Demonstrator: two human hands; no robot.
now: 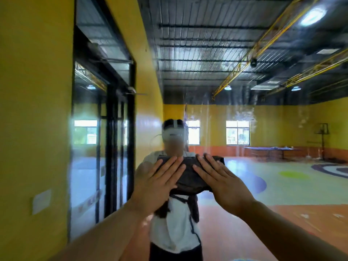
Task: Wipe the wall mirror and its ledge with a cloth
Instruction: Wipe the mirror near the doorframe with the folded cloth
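**Two flat hands hold a cloth against the wall mirror**

We see both arms reach up from the bottom edge to a dark grey cloth [189, 178], folded into a thick band and pressed to the glass of the mirror [244, 129]. The left hand [159, 184] lies on the cloth's left half and the right hand [222, 182] on its right half. Both have straight, spread fingers and flat palms, and neither curls round the fabric. The thumbs point towards each other over the middle of the cloth but stay apart.

Behind the cloth stands the person's reflection [175, 223], its chest and hands hidden by the fabric and the real hands. Above and to the right of the cloth, pale vertical streaks [207, 113] run down the glass. Far to the right of the cloth, a blue table [271, 148] shows in the reflection, soft and hard to read.

Left of the cloth rise a yellow wall [33, 110] and black frames [113, 129]. We cannot tell where the mirror's edge runs there. The whole frame is blurred, and both forearms are cut off at the bottom
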